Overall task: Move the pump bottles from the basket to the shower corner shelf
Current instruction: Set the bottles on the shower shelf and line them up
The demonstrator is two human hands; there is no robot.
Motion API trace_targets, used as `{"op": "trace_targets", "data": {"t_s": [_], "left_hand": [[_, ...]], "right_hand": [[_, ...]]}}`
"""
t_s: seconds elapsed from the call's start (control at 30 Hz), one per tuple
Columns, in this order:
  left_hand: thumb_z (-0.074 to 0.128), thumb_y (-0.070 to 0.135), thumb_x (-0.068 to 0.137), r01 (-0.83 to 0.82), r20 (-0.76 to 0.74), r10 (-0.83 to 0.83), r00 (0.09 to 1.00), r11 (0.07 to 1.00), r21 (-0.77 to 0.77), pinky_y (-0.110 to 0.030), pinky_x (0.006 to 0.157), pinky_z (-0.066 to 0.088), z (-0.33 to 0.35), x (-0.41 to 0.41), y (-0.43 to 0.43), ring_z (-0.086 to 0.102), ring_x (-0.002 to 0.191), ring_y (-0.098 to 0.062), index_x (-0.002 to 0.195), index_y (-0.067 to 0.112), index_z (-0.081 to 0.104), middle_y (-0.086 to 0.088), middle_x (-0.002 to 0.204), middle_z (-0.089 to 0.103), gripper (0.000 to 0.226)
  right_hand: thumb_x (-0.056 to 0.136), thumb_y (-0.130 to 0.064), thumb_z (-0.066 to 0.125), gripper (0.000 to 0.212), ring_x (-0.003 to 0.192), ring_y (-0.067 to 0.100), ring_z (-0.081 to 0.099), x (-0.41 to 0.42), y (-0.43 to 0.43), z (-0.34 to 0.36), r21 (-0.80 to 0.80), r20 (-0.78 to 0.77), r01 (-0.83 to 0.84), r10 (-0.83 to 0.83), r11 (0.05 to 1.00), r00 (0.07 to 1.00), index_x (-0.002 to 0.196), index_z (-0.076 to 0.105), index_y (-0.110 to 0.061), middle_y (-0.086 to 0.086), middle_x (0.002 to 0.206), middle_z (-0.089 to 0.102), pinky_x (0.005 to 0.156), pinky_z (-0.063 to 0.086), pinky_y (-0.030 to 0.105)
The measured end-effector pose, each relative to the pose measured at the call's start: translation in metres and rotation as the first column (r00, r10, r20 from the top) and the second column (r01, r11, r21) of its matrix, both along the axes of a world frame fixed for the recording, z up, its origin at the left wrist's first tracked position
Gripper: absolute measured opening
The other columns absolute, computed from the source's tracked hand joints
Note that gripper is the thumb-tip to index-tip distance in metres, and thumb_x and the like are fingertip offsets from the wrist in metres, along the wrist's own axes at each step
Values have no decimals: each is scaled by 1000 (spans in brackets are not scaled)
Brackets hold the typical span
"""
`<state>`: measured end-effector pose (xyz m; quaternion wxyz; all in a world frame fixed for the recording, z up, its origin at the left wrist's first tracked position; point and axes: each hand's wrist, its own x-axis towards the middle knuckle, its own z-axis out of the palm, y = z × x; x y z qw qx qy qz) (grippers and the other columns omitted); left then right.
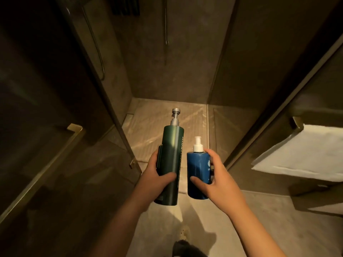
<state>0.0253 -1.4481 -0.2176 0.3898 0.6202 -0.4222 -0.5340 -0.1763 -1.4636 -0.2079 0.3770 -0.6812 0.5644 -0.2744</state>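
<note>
Seen from the head camera, a person stands at the open entrance of a dim, stone-lined shower stall, holding a pump bottle in each bare hand. The left hand (156, 172) is wrapped around the lower half of a tall green bottle (170, 164), its grip clamped on the body with the thumb lying across the front; the bottle is upright, leaning slightly, and topped with a silver pump (176, 116). The right hand (216, 176) is closed on a shorter blue bottle (197, 173) with a white pump (198, 144), thumb on the front and fingers curled around the right side near the shoulder. The two bottles are held just beside each other, not touching, both in the air above the pale shower floor (154, 127). A glass shower door (55, 108) with a brass handle (46, 169) stands at the left. A white towel (304, 154) hangs at the right edge. A hose (96, 45) runs down the left wall of the stall, and a thin fitting (166, 25) hangs on the back wall. Neither the basket nor the corner shelf can be made out in this view.
</note>
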Motion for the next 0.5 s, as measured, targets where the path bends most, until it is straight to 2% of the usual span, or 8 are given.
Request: {"op": "trace_targets", "data": {"t_s": [0.07, 0.13, 0.23, 0.3, 0.4, 0.5], "left_hand": [[71, 32, 64, 1, -10, -1, 1000, 999, -35, -20, 64, 53, 7, -7, -36, 62, 92, -4, 130, 59, 28, 20, 110, 56, 84], [72, 29, 68, -13, -18, 12, 1000, 999, -51, -21, 64, 53, 9, -10, -62, 61, 95, -7, 133, 57, 25, 17, 114, 54, 85], [72, 28, 70, -44, -23, 43, 999, 998, -52, -19, 61, 52, 9, -7, -86, 61, 93, -3, 121, 70, 25, 21, 112, 53, 82], [72, 30, 70, -55, -13, 54, 998, 998, -37, -20, 62, 53, 9, -1, -102, 61, 95, -6, 122, 71, 21, 20, 115, 52, 83], [72, 25, 76, -84, -2, 84, 996, 996, -20, -19, 62, 51, 4, 9, -135, 60, 98, -10, 125, 67, 17, 20, 116, 50, 85], [71, 24, 76, -103, -16, 102, 995, 995, -19, -25, 67, 54, 1, 19, -174, 60, 98, -9, 126, 67, 20, 20, 115, 52, 84]], "right_hand": [[69, -50, 73, 82, 91, -22, 48, -10, -39, 6, -31, 13, 11, -11, 999, 1000, 123, 14, -70, -46, 106, 38, 60, 39, 8], [69, -50, 74, 83, 91, -15, 52, -15, -72, 10, -32, 32, 13, -12, 999, 999, 125, 15, -68, -42, 107, 41, 59, 41, 9], [70, -50, 74, 84, 93, -3, 53, -14, -108, 8, -3, 64, 17, -17, 1000, 998, 127, 14, -67, -31, 111, 42, 63, 44, 12], [70, -49, 74, 86, 98, 3, 50, -10, -130, 4, 10, 57, 3, -4, 1000, 998, 123, 10, -71, -24, 115, 39, 63, 43, 13], [71, -44, 75, 88, 103, 6, 49, 0, -164, -4, 36, 57, -36, 34, 999, 998, 119, 8, -75, -22, 119, 37, 67, 46, 16], [71, -44, 75, 86, 97, 1, 51, 10, -201, -8, 31, 67, -38, 35, 999, 997, 121, 11, -72, -25, 117, 38, 67, 45, 14]]}}
